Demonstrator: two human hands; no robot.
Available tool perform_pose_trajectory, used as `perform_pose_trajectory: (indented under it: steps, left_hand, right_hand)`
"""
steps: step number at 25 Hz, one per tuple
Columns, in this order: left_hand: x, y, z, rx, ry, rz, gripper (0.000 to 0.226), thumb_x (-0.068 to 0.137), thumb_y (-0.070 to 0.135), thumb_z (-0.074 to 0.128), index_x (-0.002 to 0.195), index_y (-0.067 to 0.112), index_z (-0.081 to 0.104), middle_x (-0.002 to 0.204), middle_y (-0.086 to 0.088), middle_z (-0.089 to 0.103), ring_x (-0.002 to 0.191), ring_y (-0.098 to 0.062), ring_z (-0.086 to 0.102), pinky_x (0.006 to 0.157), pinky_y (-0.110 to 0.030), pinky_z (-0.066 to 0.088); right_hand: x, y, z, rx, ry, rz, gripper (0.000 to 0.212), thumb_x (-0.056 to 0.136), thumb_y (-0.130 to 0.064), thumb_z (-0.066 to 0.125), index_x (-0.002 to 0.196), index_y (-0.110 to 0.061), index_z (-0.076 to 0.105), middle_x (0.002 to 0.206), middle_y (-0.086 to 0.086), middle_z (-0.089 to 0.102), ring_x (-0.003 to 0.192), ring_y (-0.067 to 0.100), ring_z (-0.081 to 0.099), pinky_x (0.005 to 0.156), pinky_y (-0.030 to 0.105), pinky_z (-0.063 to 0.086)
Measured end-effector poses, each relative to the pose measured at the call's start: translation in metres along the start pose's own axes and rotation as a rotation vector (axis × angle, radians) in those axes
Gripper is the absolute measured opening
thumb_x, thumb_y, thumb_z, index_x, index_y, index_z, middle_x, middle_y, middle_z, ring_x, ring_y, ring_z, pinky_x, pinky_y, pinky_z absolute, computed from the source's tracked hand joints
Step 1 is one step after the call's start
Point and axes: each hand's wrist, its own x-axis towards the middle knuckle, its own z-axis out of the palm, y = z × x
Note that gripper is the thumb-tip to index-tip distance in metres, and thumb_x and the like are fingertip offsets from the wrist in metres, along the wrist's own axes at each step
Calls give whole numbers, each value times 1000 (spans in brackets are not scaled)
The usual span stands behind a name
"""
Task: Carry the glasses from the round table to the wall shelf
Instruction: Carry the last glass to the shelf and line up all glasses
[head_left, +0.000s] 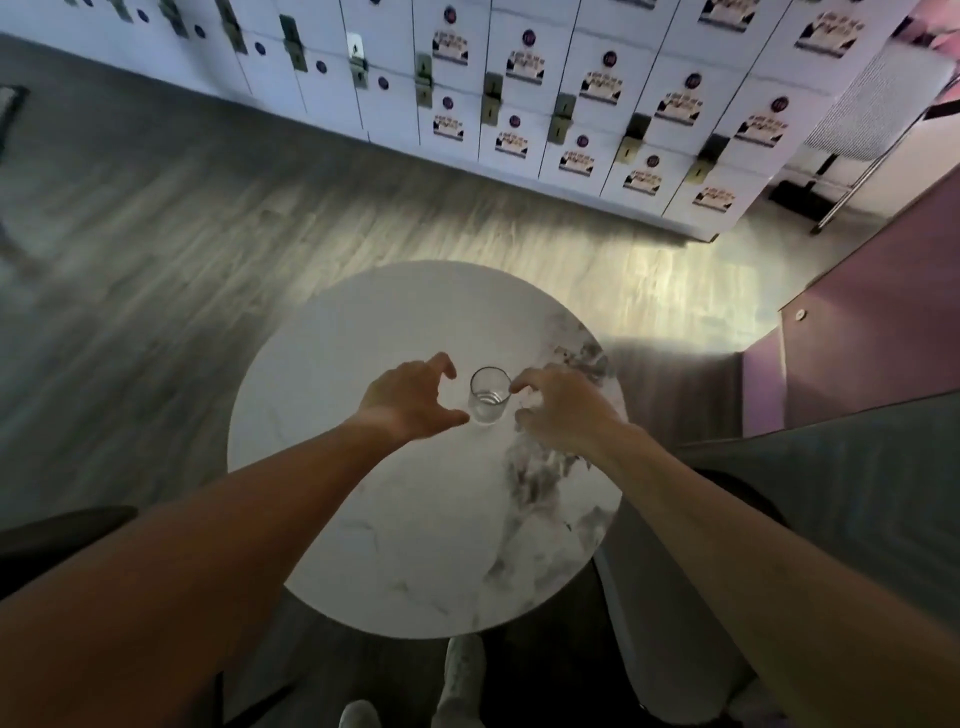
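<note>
a small clear drinking glass (489, 396) stands upright on the round white marble-patterned table (395, 519), a little past the table's middle. the left hand (413, 397) is just left of the glass and the right hand (563, 410) just right of it, both with fingers curled apart, the left thumb near its base. beyond the table, across grey wood-look flooring (208, 218), stands a wall of white lockers (571, 104) with stickers.

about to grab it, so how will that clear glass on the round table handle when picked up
The glass looks rigid and breakable, so a drop would likely shatter it. Smooth clear walls may be slippery. It appears empty, so probably light, and it stands upright on the table, so it could tip if nudged.
</note>
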Motion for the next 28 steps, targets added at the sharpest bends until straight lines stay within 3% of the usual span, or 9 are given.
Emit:
perform_pose_trajectory:
  steps: [6,11,15,23,28]
  left_hand:
    - [39,-3,54,-132,-72,-11,70,70,49,80,128,32,43,115,-2,60,108,-24,58,85,-35,44]
    - [56,2,79,-221,-19,0,71,71,59,75,129,31,43,117,-3,62,110,-25,59,93,-41,48]
    - [57,10,69,-235,-8,47,73,70,63,74,129,29,48,120,-1,61,100,-20,65,92,-40,51]
    - [47,74,-13,-348,52,350,75,74,53,78,135,22,48,127,-6,64,103,-20,68,91,-40,56]
    - [4,128,-64,-338,-11,631,82,72,43,84,140,22,42,129,-8,65,104,-24,69,91,-42,57]
  right_hand:
    - [40,26,45,-12,-11,-36,37,92,-27,60,128,-25,59,119,6,56,107,25,57,84,30,43]
    - [57,36,58,48,59,-113,25,93,-36,63,114,-24,68,111,4,61,96,24,61,85,34,49]
    - [55,36,46,61,108,-131,20,92,-32,66,109,-22,71,104,2,63,89,19,61,82,33,49]
    - [3,20,-38,142,368,-59,23,93,-31,64,112,-20,70,111,2,65,89,17,62,87,36,54]
    - [-85,-4,-86,148,592,65,20,92,-35,65,105,-21,72,99,2,64,82,21,66,77,36,54]
